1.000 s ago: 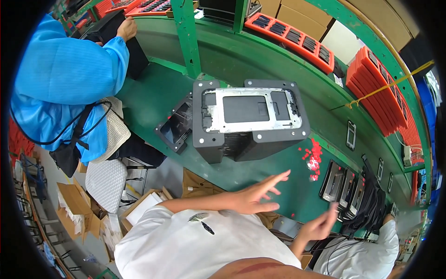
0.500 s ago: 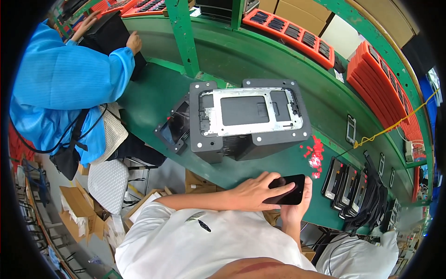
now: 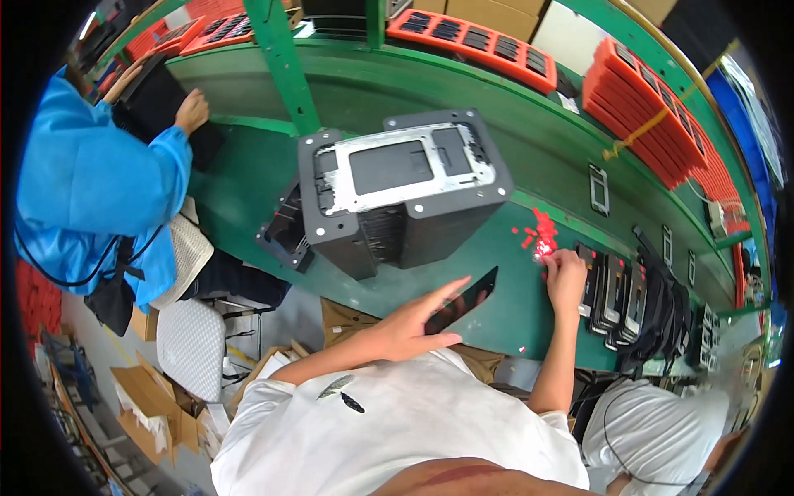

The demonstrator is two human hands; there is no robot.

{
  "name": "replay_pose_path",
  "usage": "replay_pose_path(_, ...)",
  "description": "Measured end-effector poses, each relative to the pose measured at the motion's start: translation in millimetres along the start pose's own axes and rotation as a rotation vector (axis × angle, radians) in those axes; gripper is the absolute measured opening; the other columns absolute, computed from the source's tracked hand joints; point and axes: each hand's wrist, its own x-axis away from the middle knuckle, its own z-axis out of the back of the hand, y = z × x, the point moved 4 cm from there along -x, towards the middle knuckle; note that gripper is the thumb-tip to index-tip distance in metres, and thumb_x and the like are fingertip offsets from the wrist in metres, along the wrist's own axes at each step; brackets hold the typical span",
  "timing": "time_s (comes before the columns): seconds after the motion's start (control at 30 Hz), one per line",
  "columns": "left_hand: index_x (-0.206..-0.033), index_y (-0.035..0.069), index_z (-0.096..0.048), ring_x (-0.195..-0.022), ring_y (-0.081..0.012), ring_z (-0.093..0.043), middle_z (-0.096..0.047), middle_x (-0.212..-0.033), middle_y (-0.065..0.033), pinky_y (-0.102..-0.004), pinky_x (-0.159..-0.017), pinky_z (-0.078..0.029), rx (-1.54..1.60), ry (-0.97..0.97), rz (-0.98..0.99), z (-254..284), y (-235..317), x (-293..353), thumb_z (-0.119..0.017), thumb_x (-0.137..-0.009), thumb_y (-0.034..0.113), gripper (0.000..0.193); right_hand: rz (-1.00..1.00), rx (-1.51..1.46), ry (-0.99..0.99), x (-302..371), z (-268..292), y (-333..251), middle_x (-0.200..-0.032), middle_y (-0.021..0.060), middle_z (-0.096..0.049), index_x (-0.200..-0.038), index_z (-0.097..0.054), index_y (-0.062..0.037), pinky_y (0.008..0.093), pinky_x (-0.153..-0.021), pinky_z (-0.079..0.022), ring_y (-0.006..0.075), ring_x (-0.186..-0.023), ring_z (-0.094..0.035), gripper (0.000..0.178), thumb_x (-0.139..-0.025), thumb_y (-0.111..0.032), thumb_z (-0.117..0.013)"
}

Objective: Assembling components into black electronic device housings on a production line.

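Observation:
My left hand point(image 3: 405, 329) grips a black smartphone point(image 3: 465, 304) by its edges, tilted with its dark glossy face toward me. Off to the right, my right hand point(image 3: 566, 277) reaches down to a scatter of small red pieces point(image 3: 542, 231) on the bench. Its fingertips are pinched together at the near edge of the pile, hiding whatever they hold. Beyond my left hand stands a stack of black trays point(image 3: 455, 215), its top holding a silver phone frame point(image 3: 343, 193).
Black phone parts point(image 3: 608, 289) stand in a row at the right of the green bench point(image 3: 413, 285). Red trays point(image 3: 641, 107) are piled on the shelf beyond. A person in a blue smock point(image 3: 103, 190) works at the left beside a black stack point(image 3: 153, 99).
My right hand has let go of the phone and moved right and away to the red pieces. The phone, now in my left hand alone, has tilted and shifted left.

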Motion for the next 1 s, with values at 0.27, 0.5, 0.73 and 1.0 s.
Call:
replay_pose_path(0.27,-0.159,0.004,-0.026,-0.117,-0.0243,-0.057,-0.044,-0.147,-0.0148,-0.036,-0.087,-0.057,0.517,-0.047,-0.149,15.8,-0.7,27.5,-0.043,-0.108,0.038,0.064,0.16,-0.96,-0.159,19.1,16.5,-151.4,-0.08,0.0024,-0.065,-0.116,-0.066,-0.0013,0.0235,-0.064,-0.047,0.0098,-0.069,-0.059,0.027,-0.091,-0.007,-0.073)
replay_pose_path(0.5,-0.149,-0.006,-0.042,-0.121,-0.0305,-0.059,-0.04,-0.154,-0.0224,-0.0351,-0.081,-0.058,0.3,0.026,-0.276,44.8,69.3,36.9,-0.037,-0.105,0.058,0.078,0.61,-0.924,-1.085,15.2,0.1,-248.4,-0.087,0.0039,-0.074,-0.131,-0.066,-0.0044,0.026,-0.061,-0.051,0.0121,-0.066,-0.065,0.045,-0.087,-0.006,-0.076)
replay_pose_path(0.73,-0.153,0.006,-0.044,-0.108,-0.0294,-0.069,-0.059,-0.135,-0.0245,-0.0306,-0.075,-0.056,-0.302,0.62,-0.4,100.8,192.8,62.1,-0.066,-0.095,0.047,0.074,0.506,-0.918,-0.228,-62.8,38.1,-252.9,-0.104,0.0089,-0.074,-0.118,-0.071,-0.0029,0.0292,-0.075,-0.052,0.0177,-0.088,-0.069,0.024,-0.096,-0.014,-0.068)
replay_pose_path(1.0,-0.153,0.01,-0.044,-0.114,-0.0238,-0.059,-0.062,-0.129,-0.0134,-0.0362,-0.101,-0.046,-1.056,0.546,-0.248,129.0,206.7,-3.8,-0.075,-0.091,0.026,0.071,0.14,-1.044,-0.256,-119.8,16.9,-254.4,-0.123,0.0052,-0.068,-0.138,-0.062,-0.0086,0.0255,-0.094,-0.044,0.0121,-0.112,-0.06,0.042,-0.104,-0.034,-0.056)
